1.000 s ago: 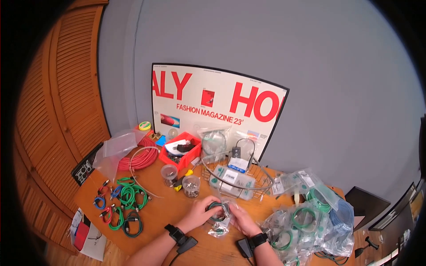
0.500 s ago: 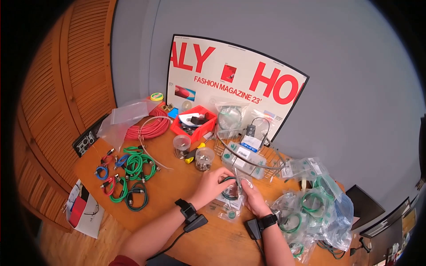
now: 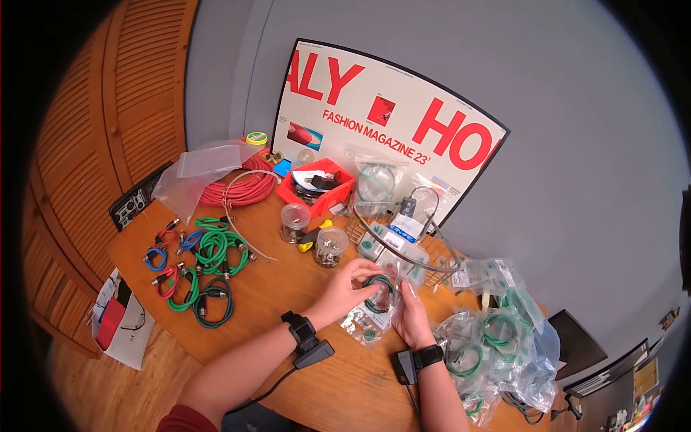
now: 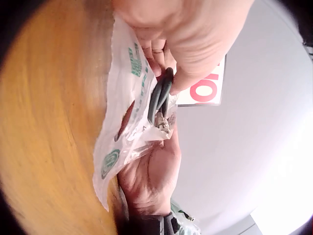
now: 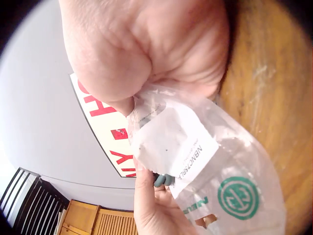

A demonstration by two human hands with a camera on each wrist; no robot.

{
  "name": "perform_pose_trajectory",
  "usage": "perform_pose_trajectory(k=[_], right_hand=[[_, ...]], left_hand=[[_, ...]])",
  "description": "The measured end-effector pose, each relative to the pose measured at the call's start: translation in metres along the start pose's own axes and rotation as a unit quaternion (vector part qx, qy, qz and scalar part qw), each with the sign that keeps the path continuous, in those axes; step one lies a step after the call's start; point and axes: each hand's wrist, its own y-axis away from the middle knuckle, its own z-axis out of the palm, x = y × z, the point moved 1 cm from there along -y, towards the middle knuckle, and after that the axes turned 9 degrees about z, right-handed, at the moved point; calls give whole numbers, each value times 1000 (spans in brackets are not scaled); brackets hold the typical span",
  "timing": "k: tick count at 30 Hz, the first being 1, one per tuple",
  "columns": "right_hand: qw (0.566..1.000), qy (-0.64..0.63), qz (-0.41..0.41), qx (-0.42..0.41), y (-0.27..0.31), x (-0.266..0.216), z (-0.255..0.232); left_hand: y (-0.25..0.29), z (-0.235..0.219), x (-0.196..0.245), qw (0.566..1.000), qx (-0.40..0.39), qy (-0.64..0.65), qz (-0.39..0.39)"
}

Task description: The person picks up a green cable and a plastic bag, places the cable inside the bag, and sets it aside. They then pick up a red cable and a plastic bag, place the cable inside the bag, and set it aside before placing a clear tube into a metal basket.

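Observation:
A coiled dark green cable (image 3: 371, 294) is pinched between the thumb and fingers of my left hand (image 3: 344, 291). In the left wrist view the cable (image 4: 161, 95) and its metal connector show at the mouth of a clear plastic bag (image 4: 128, 98) with green print. My right hand (image 3: 412, 317) grips the bag by its edge, close beside the left hand. The right wrist view shows the bag (image 5: 239, 161) with a white label (image 5: 176, 142) under my right hand (image 5: 151, 49), its fingertips hidden behind the plastic.
Green, red and blue cables (image 3: 212, 252) lie at the left. Two clear tubs (image 3: 331, 246), a yellow-black tool, a red bin (image 3: 317, 204) and a wire rack (image 3: 439, 252) stand behind the hands. Bagged cables (image 3: 497, 338) pile up at the right, and a monitor (image 3: 389, 101) stands behind.
The head view has shifted, so the table sits higher in it. Both hands stay together on the bag, and the cable coil shows more clearly in the left hand than before.

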Motion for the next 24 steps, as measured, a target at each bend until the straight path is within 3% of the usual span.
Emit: perform_pose_trajectory(k=[3,5,9,11,12,14,15,19,21,24], right_hand=[[1000,-5,9,5,1,0,-2],[992,120,13,-23,1,3,-7],[985,162,64,-6,3,2,-12],[993,115,37,0,-3,4,-15],[993,114,38,1,-2,5,-15],[1000,12,6,13,3,-2,1],[1000,19,2,5,4,-4,5],[999,34,3,-28,0,-2,-3],[999,19,12,-44,2,-3,0],[998,39,3,-49,-1,0,-8]], left_hand=[[1,3,-5,996,57,66,10],[1,2,5,998,40,41,-7],[-3,3,30,996,-47,-81,-6],[-3,5,29,987,-27,-130,93],[-2,5,30,987,-28,-130,92],[-4,5,38,951,44,-259,162],[-6,2,40,940,28,-295,170],[-2,0,27,930,-23,-332,155],[-1,0,23,972,-17,-230,46],[1,-1,21,975,-50,-203,73]])
